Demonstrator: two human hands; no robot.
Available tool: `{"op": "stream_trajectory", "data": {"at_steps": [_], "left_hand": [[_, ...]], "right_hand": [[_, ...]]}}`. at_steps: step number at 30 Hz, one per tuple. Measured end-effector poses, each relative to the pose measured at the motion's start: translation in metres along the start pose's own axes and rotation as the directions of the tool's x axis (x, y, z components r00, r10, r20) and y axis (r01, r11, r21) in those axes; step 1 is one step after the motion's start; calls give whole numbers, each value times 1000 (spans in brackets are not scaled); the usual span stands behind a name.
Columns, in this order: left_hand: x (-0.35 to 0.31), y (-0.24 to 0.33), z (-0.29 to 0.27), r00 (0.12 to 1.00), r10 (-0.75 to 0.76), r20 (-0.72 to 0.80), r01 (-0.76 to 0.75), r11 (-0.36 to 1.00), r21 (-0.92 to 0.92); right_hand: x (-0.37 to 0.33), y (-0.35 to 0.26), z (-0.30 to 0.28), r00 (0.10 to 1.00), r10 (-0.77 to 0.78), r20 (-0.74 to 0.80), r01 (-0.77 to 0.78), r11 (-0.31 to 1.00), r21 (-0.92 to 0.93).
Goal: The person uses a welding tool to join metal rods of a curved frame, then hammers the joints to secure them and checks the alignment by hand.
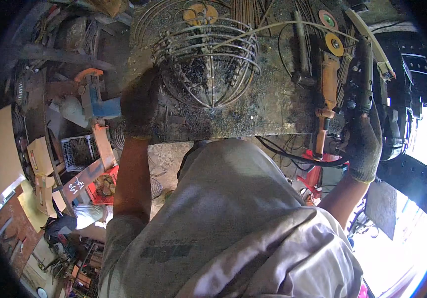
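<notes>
A basket-like frame of bent metal rods [212, 82] rests on the dark, grimy worktable [273, 116]. My left hand [141, 102], in a dark glove, is closed at the frame's left side; shadow hides most of its fingers. In a pale knit glove, my right hand [365, 146] grips the dark handle of a welding electrode holder [365, 74] beyond the table's right edge. From the holder's far end a long thin electrode [293, 23] reaches left across to the frame's upper part. Whether its tip touches the rods I cannot tell.
Right of the frame lie a hammer [300, 49] and an orange angle grinder [328, 84] with a yellow disc. Another abrasive disc [200, 15] and loose rods [246, 12] lie at the back. A black cable [298, 160] hangs along the near edge. Crates [79, 151] stand left.
</notes>
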State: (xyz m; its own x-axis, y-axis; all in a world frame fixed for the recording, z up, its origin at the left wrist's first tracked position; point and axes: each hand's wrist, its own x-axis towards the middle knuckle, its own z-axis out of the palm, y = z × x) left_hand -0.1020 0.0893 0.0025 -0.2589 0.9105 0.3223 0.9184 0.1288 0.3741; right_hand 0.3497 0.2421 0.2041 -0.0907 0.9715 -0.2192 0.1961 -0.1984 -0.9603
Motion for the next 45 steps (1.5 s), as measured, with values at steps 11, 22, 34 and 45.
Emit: {"op": "stream_trajectory", "data": {"at_steps": [11,22,34,45], "left_hand": [[-4,5,-10,993,55,101,-71,983,170],[-7,1,-6,990,-8,140,-22,977,213],[-10,1,-5,993,119,-2,-116,973,200],[-16,2,-4,996,83,7,-84,985,154]], "right_hand": [[3,-1,6,1000,-20,22,22,996,-90],[2,-1,18,999,-35,21,34,999,28],[3,2,18,996,-84,-6,84,996,-35],[0,7,13,987,-160,6,159,976,-146]]}}
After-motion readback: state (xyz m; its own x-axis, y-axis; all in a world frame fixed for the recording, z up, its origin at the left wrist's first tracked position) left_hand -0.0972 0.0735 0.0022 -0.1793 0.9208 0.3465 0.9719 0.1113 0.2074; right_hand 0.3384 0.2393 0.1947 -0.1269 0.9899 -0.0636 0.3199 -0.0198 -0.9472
